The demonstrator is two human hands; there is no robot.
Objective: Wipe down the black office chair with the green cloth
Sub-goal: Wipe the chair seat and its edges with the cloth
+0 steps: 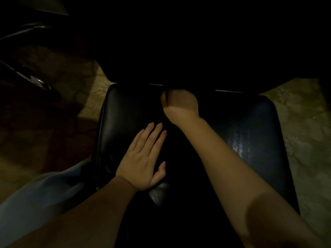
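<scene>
The black office chair's seat [250,133] fills the middle of the view, shiny and dark. Its backrest [179,51] rises behind, almost lost in shadow. My left hand [143,158] lies flat on the seat's left half, fingers straight and together. My right hand [180,104] is curled into a fist at the crease where seat meets backrest. A thin dark fold, apparently the cloth [167,98], shows between its thumb and fingers. The light is too dim to show its colour, and the rest of it is hidden under the hand.
The room is very dim. Another chair's dark leg with a chrome caster [40,85] stands at the upper left. A pale blue garment [35,203] hangs at the lower left beside the seat. Patterned floor [304,133] lies to the right.
</scene>
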